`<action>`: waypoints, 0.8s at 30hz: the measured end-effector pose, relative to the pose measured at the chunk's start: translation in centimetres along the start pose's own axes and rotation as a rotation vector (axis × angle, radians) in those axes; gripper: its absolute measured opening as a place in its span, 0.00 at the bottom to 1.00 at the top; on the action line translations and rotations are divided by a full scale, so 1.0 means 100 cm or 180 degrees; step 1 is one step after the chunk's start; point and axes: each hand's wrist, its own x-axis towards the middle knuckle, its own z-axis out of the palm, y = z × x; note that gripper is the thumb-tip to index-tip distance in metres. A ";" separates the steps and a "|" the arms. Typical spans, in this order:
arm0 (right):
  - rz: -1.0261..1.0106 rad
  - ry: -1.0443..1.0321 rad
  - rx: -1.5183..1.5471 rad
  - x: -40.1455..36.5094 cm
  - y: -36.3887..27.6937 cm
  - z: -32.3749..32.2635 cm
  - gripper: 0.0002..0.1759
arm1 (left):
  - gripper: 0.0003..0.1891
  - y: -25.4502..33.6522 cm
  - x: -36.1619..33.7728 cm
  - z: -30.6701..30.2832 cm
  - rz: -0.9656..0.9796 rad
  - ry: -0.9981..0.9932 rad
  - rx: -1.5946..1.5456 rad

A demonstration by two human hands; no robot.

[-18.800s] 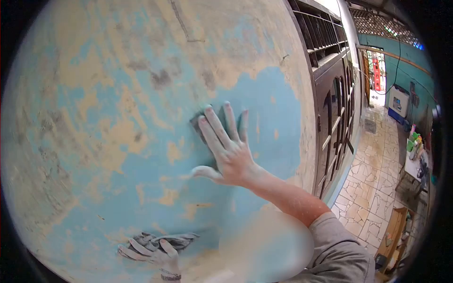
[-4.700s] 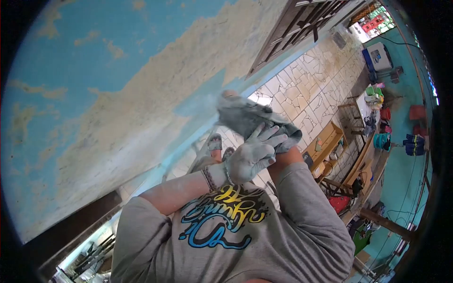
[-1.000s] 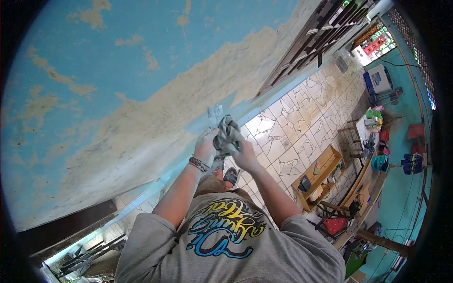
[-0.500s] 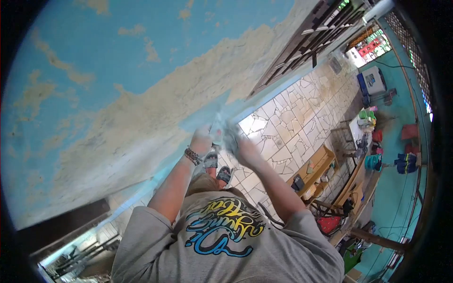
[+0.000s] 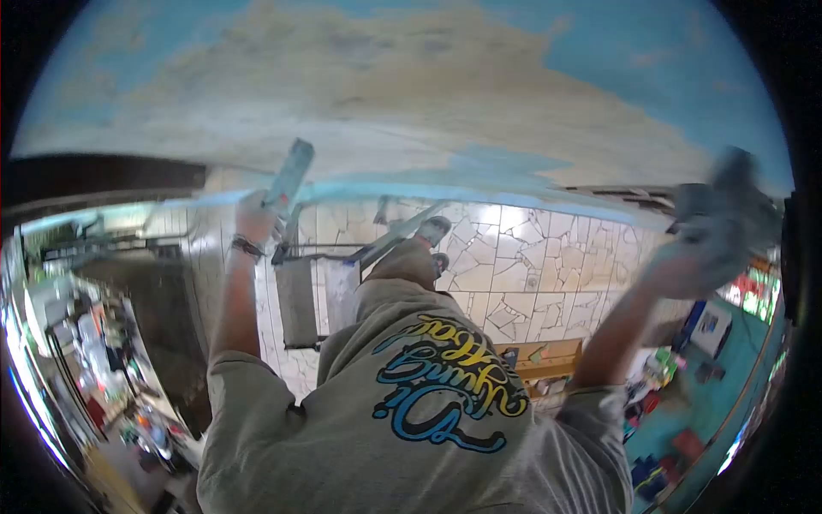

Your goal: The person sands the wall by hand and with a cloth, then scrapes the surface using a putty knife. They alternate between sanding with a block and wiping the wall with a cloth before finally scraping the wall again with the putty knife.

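Observation:
My left hand [image 5: 254, 218], with a dark bracelet at the wrist, is closed around a flat scraper [image 5: 294, 174]. Its pale blue-grey face has a small red spot and points up toward the wall. Far out to the right, my right hand [image 5: 681, 267] is raised and smeared by motion. It grips a grey thing [image 5: 723, 210] that I cannot make out for sure; its outline is blurred and one dark part sticks up. Ahead is the wall [image 5: 385, 77], light blue with a broad beige, patchy area.
Below me lies a floor of irregular pale tiles [image 5: 514, 257]. A stepladder [image 5: 298, 300] stands beside my legs at left. A wooden shelf unit [image 5: 544, 355] is at right, with a white and blue box [image 5: 709, 328] farther off. Cluttered goods [image 5: 107, 338] fill the left side.
My hands, close together before, are now far apart: the left with the scraper to the left, the right with the grey thing to the far right. The view has rotated toward the wall.

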 end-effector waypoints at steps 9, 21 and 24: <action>0.0436 0.1486 0.1781 0.134 -0.096 0.114 0.19 | 0.14 0.013 -0.072 -0.065 0.1226 -0.0067 -0.1401; -0.0028 0.1763 0.2402 0.144 -0.097 0.125 0.18 | 0.19 -0.183 -0.066 -0.020 -0.0621 0.0890 -0.1269; -0.0207 0.1728 0.2384 0.145 -0.098 0.121 0.18 | 0.13 -0.150 -0.071 -0.020 0.0969 0.0510 -0.3132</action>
